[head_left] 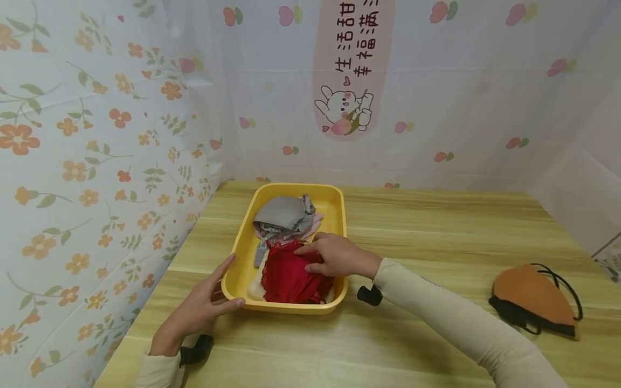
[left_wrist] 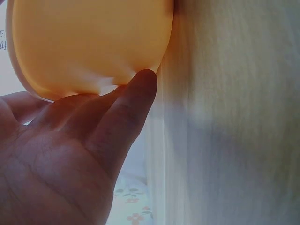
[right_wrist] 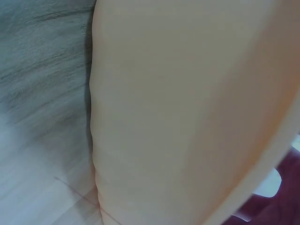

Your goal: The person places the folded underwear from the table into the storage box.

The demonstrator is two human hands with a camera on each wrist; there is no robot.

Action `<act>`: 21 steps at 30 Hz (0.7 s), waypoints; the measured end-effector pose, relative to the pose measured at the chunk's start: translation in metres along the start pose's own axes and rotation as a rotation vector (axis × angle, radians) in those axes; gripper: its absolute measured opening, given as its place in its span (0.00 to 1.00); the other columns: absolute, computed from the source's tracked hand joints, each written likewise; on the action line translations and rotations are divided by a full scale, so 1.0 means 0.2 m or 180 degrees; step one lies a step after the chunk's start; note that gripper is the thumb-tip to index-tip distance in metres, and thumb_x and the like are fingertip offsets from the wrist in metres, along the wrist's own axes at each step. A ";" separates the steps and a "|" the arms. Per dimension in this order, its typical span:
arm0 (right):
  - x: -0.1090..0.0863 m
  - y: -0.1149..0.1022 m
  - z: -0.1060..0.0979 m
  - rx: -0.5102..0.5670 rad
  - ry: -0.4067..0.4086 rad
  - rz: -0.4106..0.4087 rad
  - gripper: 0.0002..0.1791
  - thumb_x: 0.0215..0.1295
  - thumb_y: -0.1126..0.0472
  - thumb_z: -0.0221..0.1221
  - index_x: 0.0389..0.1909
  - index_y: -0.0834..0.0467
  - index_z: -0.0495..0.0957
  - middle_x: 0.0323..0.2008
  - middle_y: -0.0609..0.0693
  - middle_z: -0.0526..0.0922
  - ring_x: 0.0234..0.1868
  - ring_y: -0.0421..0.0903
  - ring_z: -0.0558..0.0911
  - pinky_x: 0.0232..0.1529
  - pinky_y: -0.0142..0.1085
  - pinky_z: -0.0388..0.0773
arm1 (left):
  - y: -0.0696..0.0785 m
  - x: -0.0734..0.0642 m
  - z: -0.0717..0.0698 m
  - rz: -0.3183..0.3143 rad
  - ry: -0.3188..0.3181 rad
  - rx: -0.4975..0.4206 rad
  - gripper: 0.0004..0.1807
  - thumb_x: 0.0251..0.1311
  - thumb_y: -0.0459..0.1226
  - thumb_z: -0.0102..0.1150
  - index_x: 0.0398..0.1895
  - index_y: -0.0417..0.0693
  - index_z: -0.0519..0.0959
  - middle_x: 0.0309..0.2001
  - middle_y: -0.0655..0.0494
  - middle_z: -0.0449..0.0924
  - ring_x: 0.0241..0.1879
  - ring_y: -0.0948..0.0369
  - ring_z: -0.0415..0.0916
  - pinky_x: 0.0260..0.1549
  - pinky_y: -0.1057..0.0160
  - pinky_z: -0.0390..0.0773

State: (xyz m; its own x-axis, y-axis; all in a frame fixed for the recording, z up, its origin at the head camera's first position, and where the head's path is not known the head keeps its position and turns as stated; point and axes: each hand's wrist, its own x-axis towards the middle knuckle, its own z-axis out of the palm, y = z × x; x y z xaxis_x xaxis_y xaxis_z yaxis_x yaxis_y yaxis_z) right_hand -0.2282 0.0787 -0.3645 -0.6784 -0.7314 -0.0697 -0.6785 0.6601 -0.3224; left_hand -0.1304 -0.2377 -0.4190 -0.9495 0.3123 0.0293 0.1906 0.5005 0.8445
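Observation:
A yellow plastic bin (head_left: 345, 215) stands on the table, with clothing inside. My left hand (head_left: 199, 307) is at its near left corner, fingertips along the left side and thumb against the front rim. In the left wrist view, the straight fingers (left_wrist: 126, 105) press on the outer wall. My right hand (head_left: 335, 256) reaches over the right rim and rests on a red, shiny, lace-trimmed garment (head_left: 286, 277), thumb and index finger apart on the cloth. In the right wrist view, the bin's outer wall (right_wrist: 173, 112) fills most of the picture and the hand is hidden.
A grey garment with straps (head_left: 281, 213) lies over pink cloth (head_left: 312, 229) in the bin's far half. Cream cloth (head_left: 257, 285) shows beneath the red garment. On the table's right side lies a folded orange bra (head_left: 533, 296) with black trim. Printed curtains (head_left: 271, 151) hang behind and left.

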 end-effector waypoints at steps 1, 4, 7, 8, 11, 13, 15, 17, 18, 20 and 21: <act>-0.01 0.00 0.00 -0.0024 0.0002 -0.0002 0.25 0.67 0.51 0.64 0.65 0.47 0.79 0.59 0.57 0.82 0.57 0.52 0.79 0.56 0.47 0.80 | 0.00 0.00 0.00 -0.0012 -0.0002 -0.0004 0.52 0.62 0.40 0.68 0.82 0.46 0.45 0.78 0.31 0.49 0.66 0.35 0.71 0.55 0.50 0.81; -0.03 0.00 -0.02 -0.0063 0.0059 -0.0017 0.25 0.68 0.49 0.63 0.66 0.49 0.77 0.59 0.58 0.81 0.57 0.53 0.80 0.55 0.48 0.80 | 0.00 0.00 0.00 -0.0055 0.0000 -0.0024 0.52 0.62 0.40 0.68 0.82 0.47 0.45 0.78 0.32 0.50 0.66 0.36 0.71 0.55 0.51 0.82; -0.05 0.01 -0.03 -0.0045 0.0160 -0.0030 0.27 0.69 0.49 0.62 0.67 0.51 0.76 0.60 0.58 0.80 0.59 0.54 0.79 0.57 0.49 0.79 | 0.00 0.00 0.00 -0.0050 -0.0002 -0.0017 0.52 0.62 0.41 0.68 0.82 0.47 0.45 0.78 0.31 0.50 0.66 0.36 0.71 0.55 0.51 0.81; -0.05 0.02 -0.04 -0.0026 0.0218 -0.0074 0.26 0.69 0.50 0.62 0.66 0.52 0.76 0.60 0.57 0.80 0.59 0.54 0.79 0.58 0.49 0.79 | 0.00 0.00 0.00 -0.0047 -0.0001 -0.0017 0.52 0.62 0.41 0.68 0.82 0.47 0.45 0.78 0.31 0.50 0.66 0.36 0.72 0.55 0.51 0.82; -0.07 0.04 -0.06 0.0109 0.0427 -0.0207 0.24 0.68 0.52 0.63 0.63 0.54 0.78 0.60 0.54 0.81 0.61 0.54 0.78 0.62 0.50 0.76 | 0.00 0.00 0.00 -0.0035 -0.0005 -0.0003 0.52 0.63 0.41 0.68 0.82 0.46 0.45 0.78 0.31 0.50 0.66 0.35 0.71 0.55 0.50 0.81; -0.09 0.05 -0.08 0.0189 0.0581 -0.0312 0.21 0.68 0.54 0.63 0.61 0.52 0.80 0.58 0.52 0.81 0.61 0.53 0.76 0.62 0.50 0.74 | 0.00 0.00 0.00 -0.0050 0.0000 0.0012 0.52 0.63 0.41 0.68 0.82 0.46 0.45 0.78 0.31 0.50 0.66 0.35 0.71 0.56 0.50 0.81; -0.10 0.07 -0.10 0.0258 0.0720 -0.0370 0.20 0.67 0.54 0.65 0.58 0.51 0.82 0.56 0.51 0.81 0.60 0.52 0.76 0.62 0.50 0.73 | 0.00 0.00 0.00 -0.0066 0.0005 0.0022 0.52 0.63 0.42 0.68 0.82 0.46 0.45 0.78 0.31 0.50 0.66 0.35 0.70 0.56 0.50 0.81; -0.13 0.09 -0.12 0.0275 0.0822 -0.0376 0.19 0.66 0.54 0.65 0.57 0.50 0.82 0.54 0.51 0.81 0.58 0.51 0.75 0.60 0.50 0.74 | -0.01 0.00 0.00 -0.0064 0.0007 0.0023 0.52 0.63 0.42 0.68 0.82 0.46 0.45 0.78 0.31 0.50 0.66 0.35 0.70 0.56 0.50 0.81; -0.14 0.10 -0.13 0.0287 0.0860 -0.0362 0.19 0.66 0.54 0.66 0.57 0.50 0.83 0.54 0.52 0.81 0.58 0.51 0.76 0.60 0.50 0.74 | -0.01 0.00 0.00 -0.0060 0.0007 0.0022 0.52 0.63 0.42 0.68 0.82 0.46 0.45 0.78 0.31 0.51 0.66 0.35 0.70 0.56 0.50 0.81; -0.17 0.12 -0.16 0.0323 0.0924 -0.0329 0.19 0.65 0.54 0.66 0.56 0.51 0.82 0.53 0.52 0.82 0.57 0.51 0.77 0.59 0.50 0.75 | -0.01 0.00 0.00 -0.0071 0.0012 0.0007 0.52 0.62 0.41 0.68 0.82 0.47 0.45 0.78 0.31 0.51 0.66 0.35 0.70 0.57 0.49 0.80; -0.19 0.13 -0.17 0.0336 0.0957 -0.0321 0.19 0.65 0.54 0.66 0.56 0.52 0.82 0.53 0.52 0.82 0.57 0.51 0.78 0.59 0.50 0.76 | -0.01 0.00 0.00 -0.0077 0.0011 0.0005 0.52 0.62 0.41 0.68 0.82 0.47 0.45 0.78 0.31 0.52 0.67 0.35 0.70 0.57 0.49 0.80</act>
State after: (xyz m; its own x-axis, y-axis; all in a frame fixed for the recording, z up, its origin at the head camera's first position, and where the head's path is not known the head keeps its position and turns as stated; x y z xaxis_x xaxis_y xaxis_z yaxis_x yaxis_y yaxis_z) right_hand -0.2301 0.1296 -0.3380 -0.6728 -0.6984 0.2441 -0.7242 0.5541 -0.4106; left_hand -0.1305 -0.2382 -0.4200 -0.9547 0.2973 0.0107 0.1680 0.5092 0.8441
